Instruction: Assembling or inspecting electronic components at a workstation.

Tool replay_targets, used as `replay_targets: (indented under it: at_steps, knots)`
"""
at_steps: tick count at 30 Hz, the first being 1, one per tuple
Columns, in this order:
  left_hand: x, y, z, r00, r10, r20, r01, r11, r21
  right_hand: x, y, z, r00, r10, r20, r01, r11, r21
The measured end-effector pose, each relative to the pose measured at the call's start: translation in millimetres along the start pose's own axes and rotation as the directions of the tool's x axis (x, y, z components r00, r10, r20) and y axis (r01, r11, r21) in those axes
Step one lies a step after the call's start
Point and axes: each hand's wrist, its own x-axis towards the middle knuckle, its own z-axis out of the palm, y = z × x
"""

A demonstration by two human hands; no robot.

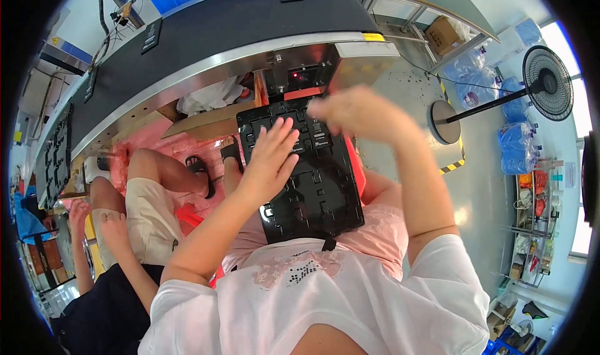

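Seated worker's left hand [269, 158] poised palm down over black molded tray [319, 199], fingers extended, slightly parted; contact could not be told. Right hand [357, 112], motion-blurred, hovered at tray's far right corner, grip impossible to tell. Tray lay below both hands, across worker's lap [382, 227]. Flat black piece [318, 133] sat in tray, between hands. Beyond hands stretched dark conveyor belt [237, 30]. Left of left hand, co-worker's hands [114, 231]; well right of right hand, standing fan [547, 80].

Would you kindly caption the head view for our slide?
Left hand and right hand over a black compartmented tray, beside a black conveyor belt.
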Motion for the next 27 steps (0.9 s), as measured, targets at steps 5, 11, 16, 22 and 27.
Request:
replay_targets:
  at_steps: [5,11,16,22,27]
  knots:
    - [64,-11,-121,0.848,0.22,-0.482,-0.181,0.975,0.127,86,-3,-95,0.55,-0.399,-0.734,0.318,0.912,-0.258]
    - [154,-143,-198,0.92,0.024,-0.392,0.141,0.911,0.387,235,27,-146,0.777,-0.226,-0.587,-0.268,0.725,-0.635]
    - [189,-131,-236,0.808,-0.535,0.247,0.449,0.83,0.33,213,-2,-145,0.782,0.223,-0.582,-0.369,0.918,-0.144]
    - [237,-143,-218,0.864,-0.348,0.364,0.254,0.925,0.283,210,41,-171,0.783,0.244,-0.572,-0.394,0.906,-0.153]
    - [247,-187,-175,0.958,-0.235,0.164,0.172,0.929,0.328,201,30,-165,0.754,0.257,-0.605,-0.433,0.887,-0.162]
